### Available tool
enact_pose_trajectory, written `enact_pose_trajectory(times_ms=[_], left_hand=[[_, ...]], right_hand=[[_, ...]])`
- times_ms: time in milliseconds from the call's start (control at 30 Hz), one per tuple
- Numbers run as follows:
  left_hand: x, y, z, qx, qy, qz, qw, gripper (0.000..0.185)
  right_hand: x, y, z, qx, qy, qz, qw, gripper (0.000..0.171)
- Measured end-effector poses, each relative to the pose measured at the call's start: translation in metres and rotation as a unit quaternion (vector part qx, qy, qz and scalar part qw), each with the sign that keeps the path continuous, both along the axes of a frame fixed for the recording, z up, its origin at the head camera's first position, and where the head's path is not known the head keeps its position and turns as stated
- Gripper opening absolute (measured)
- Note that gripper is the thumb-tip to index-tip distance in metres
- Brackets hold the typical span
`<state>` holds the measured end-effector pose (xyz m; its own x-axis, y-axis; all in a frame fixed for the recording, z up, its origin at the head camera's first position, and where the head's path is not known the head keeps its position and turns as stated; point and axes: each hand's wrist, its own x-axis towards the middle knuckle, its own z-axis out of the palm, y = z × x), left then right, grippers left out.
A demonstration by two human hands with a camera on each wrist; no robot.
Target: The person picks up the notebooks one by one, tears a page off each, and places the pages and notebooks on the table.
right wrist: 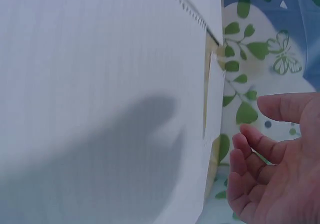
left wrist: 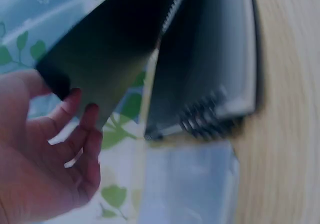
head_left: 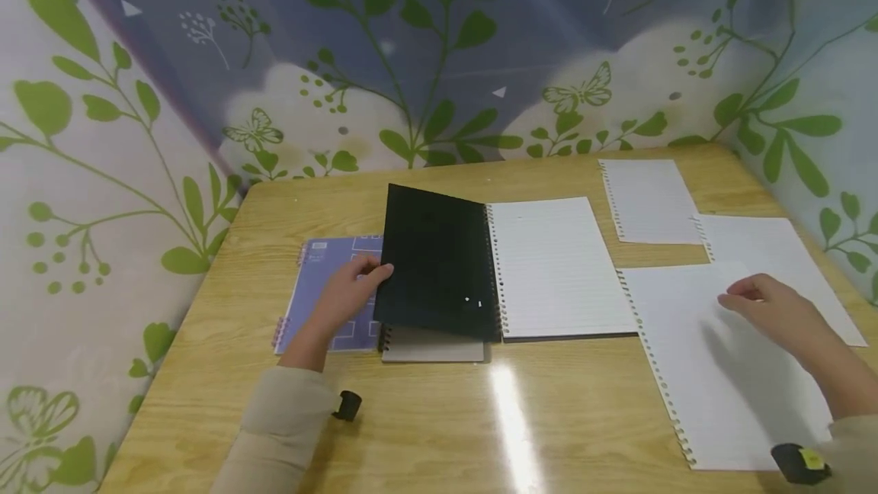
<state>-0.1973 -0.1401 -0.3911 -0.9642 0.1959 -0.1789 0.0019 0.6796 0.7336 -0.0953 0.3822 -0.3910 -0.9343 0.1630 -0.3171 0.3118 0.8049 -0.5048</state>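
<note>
Nearest the camera, bare wooden table (head_left: 425, 433) runs wide between the two sleeves, with glare down its middle. Just beyond, on the right, a big loose sheet (head_left: 720, 372) with a torn spiral edge lies flat, reaching close to the near table edge; the right hand (head_left: 771, 311) hovers over its far end, fingers relaxed and apart, holding nothing. The wrist view shows that palm clear of the paper.

Further in, the left hand (head_left: 350, 292) pinches the free edge of the black cover (head_left: 439, 265), thumb over it and fingers behind, lifting it partway up from the open notebook (head_left: 555, 269). A purple notebook (head_left: 322, 288) lies under that hand, and a grey one (head_left: 432, 348) pokes out beneath the black cover.

By my judgement the step in hand is swinging that cover over the lined page to close the book; it calls for a steady arc rightward about the spiral, letting go once the cover lies flat.

Two more loose sheets (head_left: 648, 200) (head_left: 775, 250) lie towards the far right corner, close to the wall, so room is tight there; the middle offers free space.
</note>
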Motion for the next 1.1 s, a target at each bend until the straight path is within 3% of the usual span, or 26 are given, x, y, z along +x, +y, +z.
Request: enact_pose_trajectory(times_ms=[233, 367, 433, 567, 733, 933, 1100], left_hand=[[0.015, 0.029, 0.025, 0.094, -0.035, -0.074, 0.9921, 0.077], [0.027, 0.045, 0.035, 0.085, -0.040, -0.097, 0.9908, 0.087], [0.031, 0.053, 0.036, 0.073, -0.022, -0.098, 0.9923, 0.088], [0.031, 0.069, 0.032, 0.059, 0.054, -0.097, 0.9920, 0.083], [0.034, 0.088, 0.026, 0.035, 0.141, -0.121, 0.9820, 0.081], [0.037, 0.115, 0.024, 0.015, 0.201, -0.167, 0.9651, 0.077], [0.039, 0.135, 0.019, -0.016, 0.206, -0.199, 0.9581, 0.075]], right_hand=[[-0.024, -0.039, 0.015, -0.041, 0.027, 0.013, 0.999, 0.058], [-0.036, -0.064, 0.024, -0.048, 0.053, 0.021, 0.997, 0.056], [-0.041, -0.077, 0.029, -0.057, 0.078, 0.010, 0.995, 0.056], [-0.048, -0.103, 0.039, -0.075, 0.154, -0.010, 0.985, 0.052], [-0.057, -0.134, 0.050, -0.082, 0.210, 0.032, 0.974, 0.045], [-0.070, -0.172, 0.064, -0.075, 0.170, 0.109, 0.977, 0.052], [-0.078, -0.194, 0.075, -0.088, 0.137, 0.133, 0.978, 0.068]])
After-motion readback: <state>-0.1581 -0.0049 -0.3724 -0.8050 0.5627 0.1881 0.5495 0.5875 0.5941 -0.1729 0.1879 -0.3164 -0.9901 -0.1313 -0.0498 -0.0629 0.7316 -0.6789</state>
